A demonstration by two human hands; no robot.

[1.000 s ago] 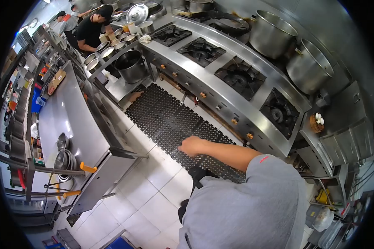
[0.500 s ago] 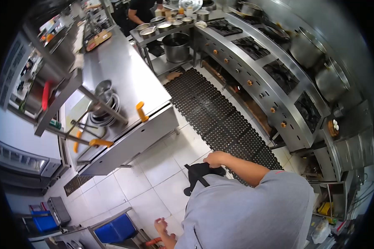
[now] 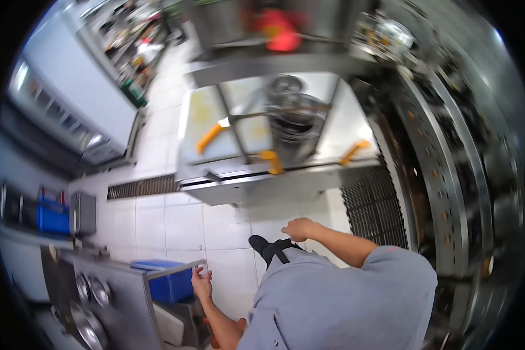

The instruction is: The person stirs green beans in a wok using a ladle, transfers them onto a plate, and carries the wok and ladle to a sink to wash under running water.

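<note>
My left hand (image 3: pixel 202 284) is beside the front corner of a low steel table (image 3: pixel 122 291), its fingers apart and holding nothing. Whether the fingertips touch the table edge I cannot tell. A blue bin (image 3: pixel 172 287) sits under that corner, just behind the hand. My right hand (image 3: pixel 298 229) is curled closed in front of my body, above a dark apron (image 3: pixel 280 251), with nothing visible in it. Ahead stands a steel worktable (image 3: pixel 251 192) with a stained cutting board (image 3: pixel 201 119), stacked metal bowls (image 3: pixel 294 119) and yellow-handled tools (image 3: pixel 214 135) along its front.
A stove line (image 3: pixel 431 169) runs along the right, with a black rubber mat (image 3: pixel 373 204) before it. White floor tiles (image 3: pixel 224 224) and a drain grate (image 3: pixel 143 188) lie in front. Round metal pans (image 3: pixel 90 326) rest on the low table. A tall white fridge (image 3: pixel 79 76) stands left.
My view has swung left, so the worktable now lies straight ahead and the stoves are far right. My left hand has come up and forward to the low table's corner. My right hand stays curled.
</note>
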